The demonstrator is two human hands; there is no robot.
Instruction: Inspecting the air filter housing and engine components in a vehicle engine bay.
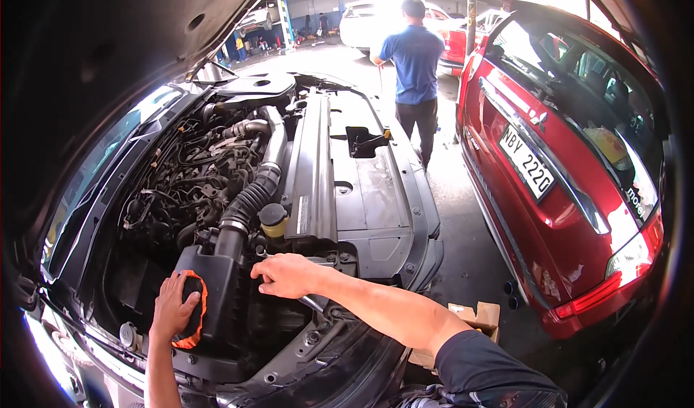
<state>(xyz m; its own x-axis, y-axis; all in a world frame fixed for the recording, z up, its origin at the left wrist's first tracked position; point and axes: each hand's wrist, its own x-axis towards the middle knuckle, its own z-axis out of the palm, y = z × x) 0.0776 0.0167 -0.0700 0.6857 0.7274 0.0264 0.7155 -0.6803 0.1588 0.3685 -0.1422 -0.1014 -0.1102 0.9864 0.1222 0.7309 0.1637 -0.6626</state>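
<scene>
My left hand [170,308] presses on a dark cloth with an orange edge [194,336], its fingers bent over it and the thumb lying across. The cloth rests on the black plastic air filter box [223,303] at the engine bay's near left. My right hand [286,275] reaches in from the right, fingers curled, just right of that box. Whatever its fingers hold is hidden. A silver bar [312,304] shows under the right wrist; I cannot tell whether it is a tool. A ribbed intake hose [251,200] rises from the box, beside a yellowish reservoir with a dark cap [274,221].
The raised hood [137,32] hangs overhead at left. A black radiator cover [369,198] spans the car's front. A red car [520,213] stands close on the right, with a cardboard box [477,318] on the floor nearby. Beyond, a person in blue [413,65] stands facing away.
</scene>
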